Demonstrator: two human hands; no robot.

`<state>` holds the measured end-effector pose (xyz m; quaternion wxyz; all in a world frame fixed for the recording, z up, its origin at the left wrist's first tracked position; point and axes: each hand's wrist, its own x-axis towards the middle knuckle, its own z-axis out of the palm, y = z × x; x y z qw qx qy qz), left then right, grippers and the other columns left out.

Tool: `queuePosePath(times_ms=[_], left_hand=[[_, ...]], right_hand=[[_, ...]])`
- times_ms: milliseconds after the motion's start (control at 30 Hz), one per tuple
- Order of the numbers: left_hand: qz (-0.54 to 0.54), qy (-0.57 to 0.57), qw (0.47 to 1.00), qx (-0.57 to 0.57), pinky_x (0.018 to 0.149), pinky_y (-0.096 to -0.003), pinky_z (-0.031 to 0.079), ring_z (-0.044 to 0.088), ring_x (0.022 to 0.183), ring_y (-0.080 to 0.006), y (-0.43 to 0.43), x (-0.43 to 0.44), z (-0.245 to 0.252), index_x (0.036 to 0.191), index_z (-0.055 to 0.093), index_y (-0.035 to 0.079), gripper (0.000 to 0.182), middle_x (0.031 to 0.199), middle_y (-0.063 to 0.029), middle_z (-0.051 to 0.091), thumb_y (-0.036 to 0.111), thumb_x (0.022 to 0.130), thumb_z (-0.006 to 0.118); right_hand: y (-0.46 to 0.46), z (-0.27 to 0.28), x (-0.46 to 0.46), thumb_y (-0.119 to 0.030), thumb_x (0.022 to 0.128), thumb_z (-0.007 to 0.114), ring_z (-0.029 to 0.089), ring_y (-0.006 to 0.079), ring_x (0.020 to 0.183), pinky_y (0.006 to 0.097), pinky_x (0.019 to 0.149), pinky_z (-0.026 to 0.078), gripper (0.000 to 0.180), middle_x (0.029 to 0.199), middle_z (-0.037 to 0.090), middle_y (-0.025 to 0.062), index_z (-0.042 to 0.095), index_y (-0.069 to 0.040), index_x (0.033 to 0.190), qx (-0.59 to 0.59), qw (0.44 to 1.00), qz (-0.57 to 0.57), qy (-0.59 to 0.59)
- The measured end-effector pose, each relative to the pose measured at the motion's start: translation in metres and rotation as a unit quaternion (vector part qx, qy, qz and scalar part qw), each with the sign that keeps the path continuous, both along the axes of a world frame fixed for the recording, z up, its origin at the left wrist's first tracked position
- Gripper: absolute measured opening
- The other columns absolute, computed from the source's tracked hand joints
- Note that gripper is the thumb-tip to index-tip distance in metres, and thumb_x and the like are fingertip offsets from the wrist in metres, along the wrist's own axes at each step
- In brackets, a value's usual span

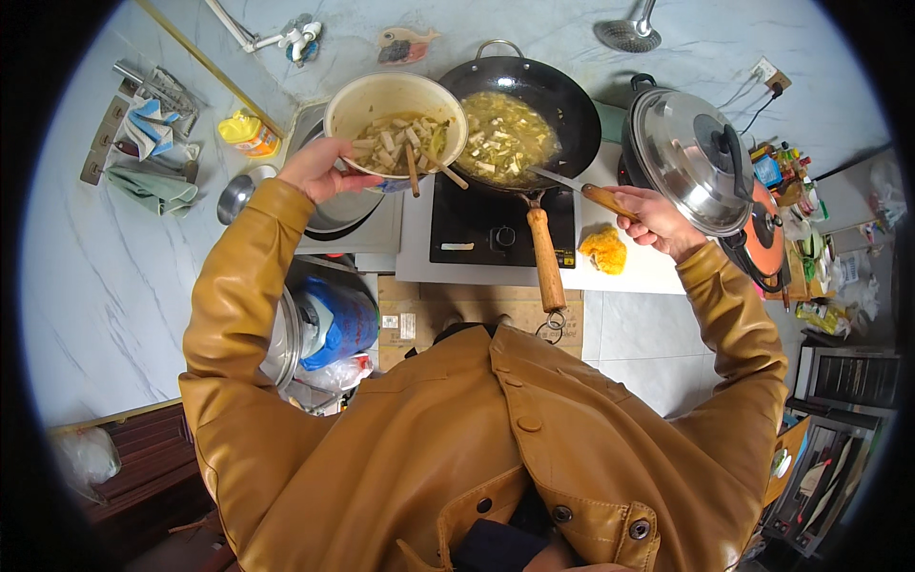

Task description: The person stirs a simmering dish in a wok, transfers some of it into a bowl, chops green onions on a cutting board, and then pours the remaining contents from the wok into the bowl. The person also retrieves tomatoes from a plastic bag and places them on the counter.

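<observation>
My left hand [318, 171] grips a cream-coloured bowl [394, 81] by its near left rim, with the thumb over the edge. Inside it are pale cubes and bits of green in some liquid. Two wooden sticks, apparently chopsticks [412, 174], rest in the bowl and stick out over its near edge. My right hand [661, 218] is closed around the wooden handle of a metal spatula [610, 201]. The spatula's blade dips into the soupy food [509, 136] in a black wok [574, 96], hiding its tip. The bowl overlaps the wok's left rim.
Beneath the wok is a black induction cooker [465, 225]; the wok's wooden handle [547, 261] points toward me. A yellow cloth or scrubber [605, 250] lies beside it. At right stands a pot with a steel lid [686, 150]. A sink [292, 154] lies left, behind the bowl.
</observation>
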<state>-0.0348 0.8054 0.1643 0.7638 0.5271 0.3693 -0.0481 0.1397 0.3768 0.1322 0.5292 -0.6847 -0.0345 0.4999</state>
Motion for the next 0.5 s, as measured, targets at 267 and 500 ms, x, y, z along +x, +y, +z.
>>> queuePosePath(times_ms=[267, 500], left_hand=[[-0.006, -0.001, 1.0, 0.003, 0.078, -0.044, 0.06, 0.059, 0.103, -0.037, -0.002, 0.004, -0.002, 0.128, 0.037, -0.006, 0.04, 0.121, -0.0247, 0.052, 0.003, 0.089, 0.042], [-0.016, -0.002, 1.0, -0.014, 0.08, -0.0457, 0.059, 0.057, 0.106, -0.0384, -0.005, 0.018, -0.005, 0.128, 0.037, -0.005, 0.042, 0.122, -0.0241, 0.049, 0.001, 0.088, 0.045]], right_hand=[[0.002, 0.04, 0.008, -0.021, 0.098, 0.046, 0.027, 0.0015, 0.045, 0.0146, 0.034, 0.019, 0.036, 0.069, 0.045, -0.0004, 0.049, -0.006, 0.131, 0.013, 0.999, -0.039, -0.035], [0.009, 0.111, 0.0, -0.021, 0.098, 0.046, 0.028, 0.0008, 0.042, 0.0159, 0.033, 0.019, 0.037, 0.067, 0.046, -0.0009, 0.048, -0.005, 0.131, 0.017, 0.993, -0.019, -0.113]])
